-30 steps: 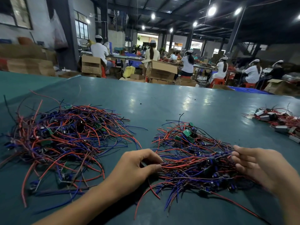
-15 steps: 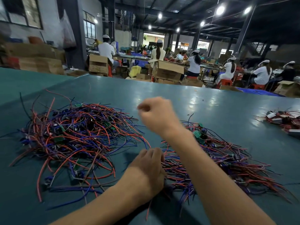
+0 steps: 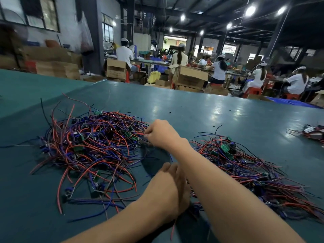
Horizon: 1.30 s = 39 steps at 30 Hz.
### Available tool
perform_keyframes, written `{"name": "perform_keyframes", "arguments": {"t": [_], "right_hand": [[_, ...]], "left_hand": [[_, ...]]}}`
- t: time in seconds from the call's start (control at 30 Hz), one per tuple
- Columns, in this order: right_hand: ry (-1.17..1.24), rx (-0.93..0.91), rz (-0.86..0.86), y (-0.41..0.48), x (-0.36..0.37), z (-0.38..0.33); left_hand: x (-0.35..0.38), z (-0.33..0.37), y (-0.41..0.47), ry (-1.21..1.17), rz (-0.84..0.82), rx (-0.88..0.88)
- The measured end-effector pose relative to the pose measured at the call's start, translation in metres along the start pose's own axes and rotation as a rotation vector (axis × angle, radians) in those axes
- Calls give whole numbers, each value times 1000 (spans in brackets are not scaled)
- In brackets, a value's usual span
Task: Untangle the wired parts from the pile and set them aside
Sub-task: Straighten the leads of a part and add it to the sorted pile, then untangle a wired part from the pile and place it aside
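A big tangled pile [image 3: 91, 146] of red, blue and purple wires with small green boards lies on the left of the green table [image 3: 219, 116]. A second, flatter pile [image 3: 249, 174] of the same wired parts lies on the right. My right hand [image 3: 161, 134] reaches across to the left pile's right edge, its fingertips pinched on a red wire there. My left hand [image 3: 173, 188] rests low at the near left edge of the right pile, fingers curled down onto its wires; my right forearm crosses over it and hides the fingertips.
A small heap of wired parts with white pieces [image 3: 313, 133] sits at the far right table edge. Beyond the table's far edge stand cardboard boxes [image 3: 189, 79] and several seated workers in white [image 3: 219, 71].
My right hand left the right pile, swung up and across my left arm, and came down on the left pile's edge, pinching a red wire. My left hand stayed by the right pile.
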State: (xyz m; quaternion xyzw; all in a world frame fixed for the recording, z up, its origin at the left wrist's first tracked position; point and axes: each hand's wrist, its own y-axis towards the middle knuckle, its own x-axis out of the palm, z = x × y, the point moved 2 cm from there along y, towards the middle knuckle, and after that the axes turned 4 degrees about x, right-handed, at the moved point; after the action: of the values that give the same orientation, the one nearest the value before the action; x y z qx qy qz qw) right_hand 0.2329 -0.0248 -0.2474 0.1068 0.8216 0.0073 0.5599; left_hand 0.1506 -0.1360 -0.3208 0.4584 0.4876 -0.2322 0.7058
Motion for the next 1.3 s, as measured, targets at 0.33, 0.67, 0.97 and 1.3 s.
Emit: {"name": "perform_keyframes", "arguments": {"t": [0.33,0.67,0.97,1.3], "right_hand": [[183,-49,164,-3,-75,9],[194,-208,382,-36,-133,-5],[557,-272,376,-93,-139,4],[552,-195,219,-152,-46,46]], "left_hand": [[-14,6,5,-264,78,-77],[-20,-14,9,-711,220,-361],[-46,-48,22,-2163,500,-618],[-41,-63,27,-2105,561,-559]]}}
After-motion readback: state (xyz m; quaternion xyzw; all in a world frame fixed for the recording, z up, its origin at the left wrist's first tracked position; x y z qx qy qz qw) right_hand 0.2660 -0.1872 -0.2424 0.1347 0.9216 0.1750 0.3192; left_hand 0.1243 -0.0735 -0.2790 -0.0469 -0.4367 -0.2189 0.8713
